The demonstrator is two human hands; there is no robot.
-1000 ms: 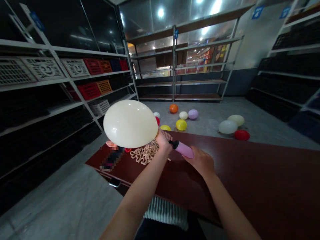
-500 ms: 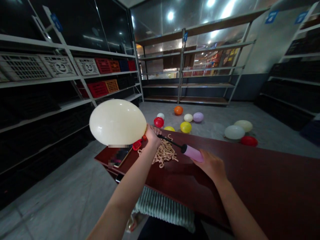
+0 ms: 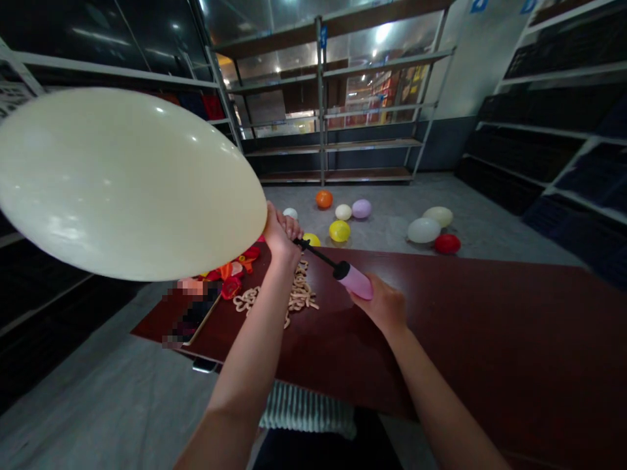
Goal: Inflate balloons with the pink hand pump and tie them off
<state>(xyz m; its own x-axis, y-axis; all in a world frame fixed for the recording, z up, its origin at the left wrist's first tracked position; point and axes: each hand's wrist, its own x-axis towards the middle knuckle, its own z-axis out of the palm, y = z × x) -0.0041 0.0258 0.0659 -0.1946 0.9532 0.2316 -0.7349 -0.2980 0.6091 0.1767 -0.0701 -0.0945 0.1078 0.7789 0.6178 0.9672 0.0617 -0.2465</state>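
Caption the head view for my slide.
Left hand at one end of a cream balloon, right hand gripping a pink pump above a table.

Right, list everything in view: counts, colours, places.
Large balloon: one, cream, upper left
Table: one, maroon, in front
Pump: one, pink and black, above table
Squiggly pieces: many, beige, on table
Limp balloons: several, mostly red, table's left end
Flat object: one, dark, blurred, table's left end
Floor balloons: at least nine, white, cream, yellow, orange, purple, red, beyond table
Shelving racks: three or more, grey, left, back, right
Crates: several, dark or red, side racks
Cloth: one, pale green, near table edge
Left hand: one, bare, at large balloon's end
Right hand: one, bare, holding pump
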